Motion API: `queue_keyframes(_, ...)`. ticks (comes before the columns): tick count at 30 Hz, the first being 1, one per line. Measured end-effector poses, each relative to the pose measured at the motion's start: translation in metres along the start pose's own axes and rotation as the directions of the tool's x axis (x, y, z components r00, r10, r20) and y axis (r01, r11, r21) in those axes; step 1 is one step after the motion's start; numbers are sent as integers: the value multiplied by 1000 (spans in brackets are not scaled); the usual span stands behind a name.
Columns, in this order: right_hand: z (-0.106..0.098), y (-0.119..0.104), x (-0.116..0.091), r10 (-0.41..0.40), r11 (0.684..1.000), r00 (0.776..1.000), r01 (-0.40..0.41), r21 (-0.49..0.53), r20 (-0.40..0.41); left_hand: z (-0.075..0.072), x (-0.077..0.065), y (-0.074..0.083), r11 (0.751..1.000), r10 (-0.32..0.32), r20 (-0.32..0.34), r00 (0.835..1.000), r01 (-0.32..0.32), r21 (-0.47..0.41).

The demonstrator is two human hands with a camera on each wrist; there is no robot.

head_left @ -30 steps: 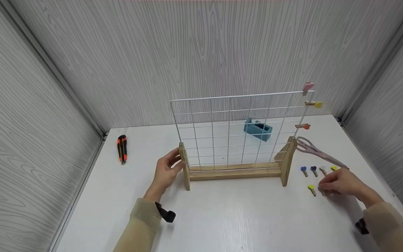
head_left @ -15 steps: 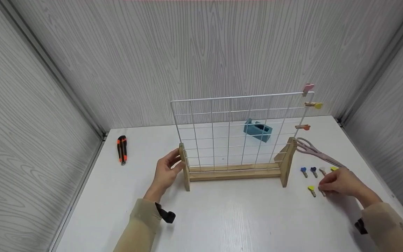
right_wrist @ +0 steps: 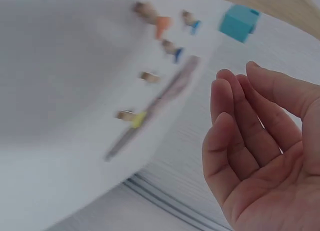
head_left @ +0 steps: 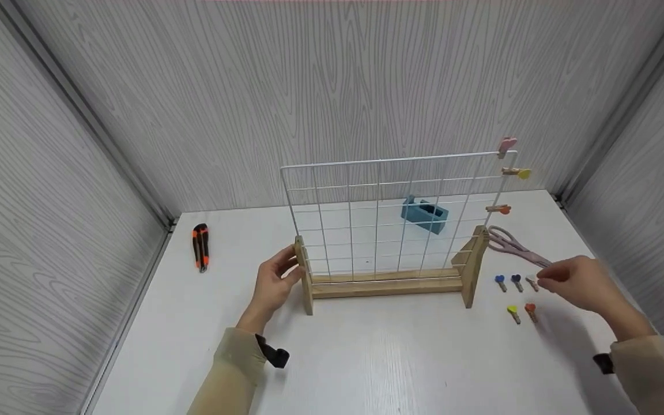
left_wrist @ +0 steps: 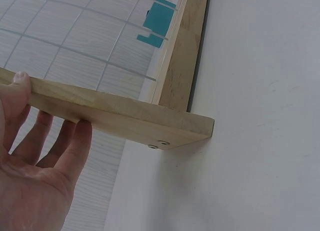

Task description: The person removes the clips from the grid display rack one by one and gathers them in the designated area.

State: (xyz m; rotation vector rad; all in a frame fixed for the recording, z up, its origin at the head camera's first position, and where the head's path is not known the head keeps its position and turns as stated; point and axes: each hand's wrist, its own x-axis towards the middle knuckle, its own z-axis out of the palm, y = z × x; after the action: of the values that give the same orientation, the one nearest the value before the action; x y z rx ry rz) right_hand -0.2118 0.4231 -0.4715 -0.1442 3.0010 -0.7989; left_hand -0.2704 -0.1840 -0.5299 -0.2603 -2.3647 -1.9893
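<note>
A white wire grid stands in a wooden stand. My left hand holds the stand's left upright, thumb on its near edge and fingertips on the outer face in the left wrist view. Clipped to the grid's right side are a pink clothespin, a yellow one and an orange one. Above the row of loose clothespins hovers my right hand, fingers loosely bent, nothing between them in the right wrist view. Below it lie an orange clothespin and a yellow-green clothespin; a yellow clothespin is hidden in the head view.
Blue, dark blue and white clothespins lie right of the stand. Pink scissors lie behind them. A teal tape dispenser sits behind the grid, and a black-and-orange utility knife lies far left. Grey panels enclose the white table.
My right hand has come off the orange clothespin, which stays on the table, and moved up and to the right. The left hand keeps its place on the stand.
</note>
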Motion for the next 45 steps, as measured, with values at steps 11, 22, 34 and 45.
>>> queue_keyframes(11, -48, -78, -2, -185, 967, 911, 236, 98, -369, 0, 0, 0, 1000, -15, -3, 1000, 15, 2)
queue_keyframes(22, -114, -146, 24, -234, 916, 780, 377, 138, -580, -1, -3, -2, 1000, -18, -13, 1000, 18, -6)
queue_keyframes(34, -115, -189, 69, -287, 831, 786, 489, 266, -548, 1, -1, -4, 1000, 7, -1, 1000, -7, -4)
queue_keyframes(45, -109, -191, 76, -192, 775, 805, 475, 417, -561, 2, -1, 0, 1000, -28, -4, 1000, 28, -7)
